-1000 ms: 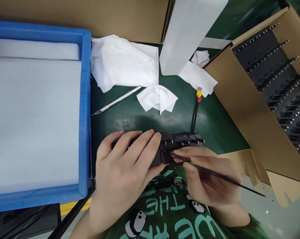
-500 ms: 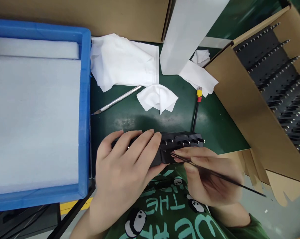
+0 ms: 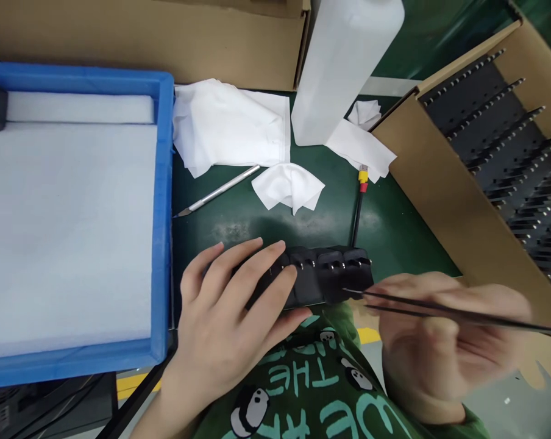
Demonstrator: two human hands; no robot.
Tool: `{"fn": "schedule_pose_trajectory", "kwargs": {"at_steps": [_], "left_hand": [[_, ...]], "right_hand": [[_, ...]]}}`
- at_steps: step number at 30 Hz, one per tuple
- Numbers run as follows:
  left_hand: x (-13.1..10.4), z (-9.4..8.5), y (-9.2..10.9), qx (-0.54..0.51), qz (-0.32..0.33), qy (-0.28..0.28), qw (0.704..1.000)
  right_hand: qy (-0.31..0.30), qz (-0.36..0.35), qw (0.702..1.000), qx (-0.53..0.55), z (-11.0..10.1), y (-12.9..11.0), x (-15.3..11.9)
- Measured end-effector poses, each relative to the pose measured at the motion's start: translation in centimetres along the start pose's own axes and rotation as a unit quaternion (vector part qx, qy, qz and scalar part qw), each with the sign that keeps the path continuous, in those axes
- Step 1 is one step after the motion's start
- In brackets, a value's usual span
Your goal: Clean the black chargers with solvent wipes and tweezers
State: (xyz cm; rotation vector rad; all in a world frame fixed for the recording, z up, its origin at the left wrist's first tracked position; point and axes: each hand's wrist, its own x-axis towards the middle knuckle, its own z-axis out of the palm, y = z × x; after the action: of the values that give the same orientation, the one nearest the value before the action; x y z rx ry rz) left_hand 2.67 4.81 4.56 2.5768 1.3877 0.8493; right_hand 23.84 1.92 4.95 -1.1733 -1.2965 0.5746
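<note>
Your left hand (image 3: 230,317) presses flat on the plugs (image 3: 321,277) at the desk (image 3: 257,213) edge; your right hand (image 3: 440,341) pinches tweezers (image 3: 440,311). Foam fills the tray (image 3: 163,213); the box (image 3: 444,183) holds plug rows.

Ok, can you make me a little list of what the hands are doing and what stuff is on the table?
left hand: pressing down on a row of black plugs
right hand: blurred, holding thin black tweezers with the tip at the right end of the plugs
table: dark green
left side: blue tray with white foam inside
behind the plugs: white cloths, a thin metal knife, a white bottle, a black cable with a yellow and red end
right side: cardboard box full of black parts
</note>
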Motion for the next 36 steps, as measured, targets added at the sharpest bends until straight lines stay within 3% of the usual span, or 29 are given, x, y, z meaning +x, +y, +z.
{"fn": "schedule_pose_trajectory", "kwargs": {"at_steps": [3,5,11,20,36], "left_hand": [[-0.1,-0.3,0.2,-0.001,0.009,-0.020,1.000],[-0.1,-0.5,0.3,-0.023,0.006,-0.027,0.999],[-0.2,-0.5,0.3,-0.033,-0.012,-0.013,0.999],[-0.7,-0.4,-0.6,-0.001,0.037,-0.020,0.999],[-0.6,-0.8,-0.1,-0.042,0.013,-0.011,0.999]], "right_hand": [[0.133,-0.022,0.990,0.028,-1.0,0.5,0.6],[0.158,-0.029,0.987,0.016,-1.7,1.1,0.7],[0.164,-0.007,0.986,0.021,-3.1,2.5,-0.1],[0.184,0.006,0.983,0.025,-2.9,3.5,0.0],[0.176,-0.024,0.984,-0.029,-2.5,4.7,1.1]]}}
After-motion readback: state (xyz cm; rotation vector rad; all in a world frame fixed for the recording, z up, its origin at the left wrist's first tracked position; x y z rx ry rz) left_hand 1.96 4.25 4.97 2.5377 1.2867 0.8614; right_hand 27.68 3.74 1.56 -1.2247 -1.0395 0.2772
